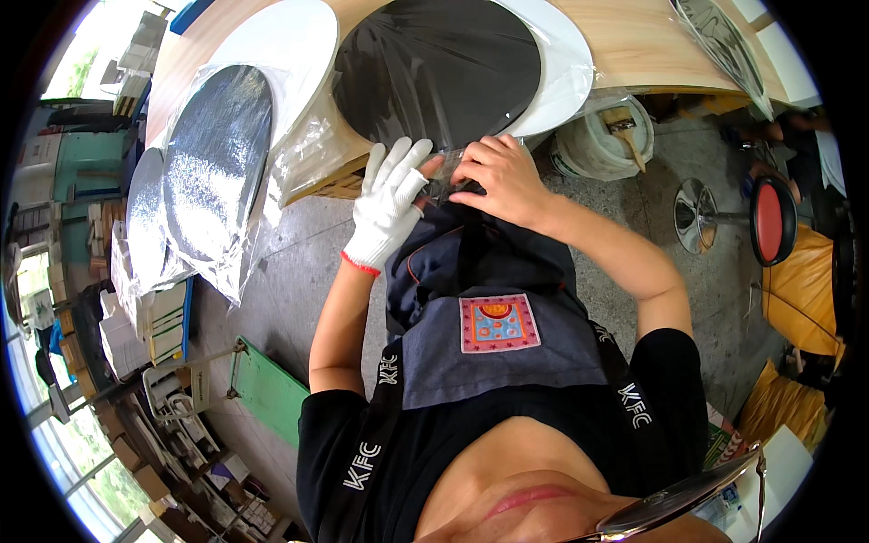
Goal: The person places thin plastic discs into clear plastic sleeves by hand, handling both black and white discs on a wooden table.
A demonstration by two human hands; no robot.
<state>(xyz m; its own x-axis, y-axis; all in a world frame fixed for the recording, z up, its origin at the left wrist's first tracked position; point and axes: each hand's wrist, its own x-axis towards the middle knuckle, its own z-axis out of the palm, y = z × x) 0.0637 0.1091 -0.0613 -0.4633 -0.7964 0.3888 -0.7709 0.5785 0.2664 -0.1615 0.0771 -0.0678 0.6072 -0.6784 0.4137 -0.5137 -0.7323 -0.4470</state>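
A large black disc (434, 68) lies under clear plastic film on the table in front of me. My left hand (391, 204) wears a white knitted glove with a red cuff; the tips of its thumb and index finger are bare. Its gloved fingers are stretched out and spread against the disc's near edge. My right hand (502, 181) is bare, its fingers curled over the film at that same edge. A gathered bit of clear plastic (441, 188) shows between the hands. My right fingertips are partly hidden.
A white disc (566, 63) lies partly under the black one. Left are another white disc (303, 45) and a silvery bagged disc (222, 154). A bucket (588, 154) with a brush (623, 131) stands right of the table. Farther right is a red-seated stool (769, 222); a green cart (270, 385) stands lower left.
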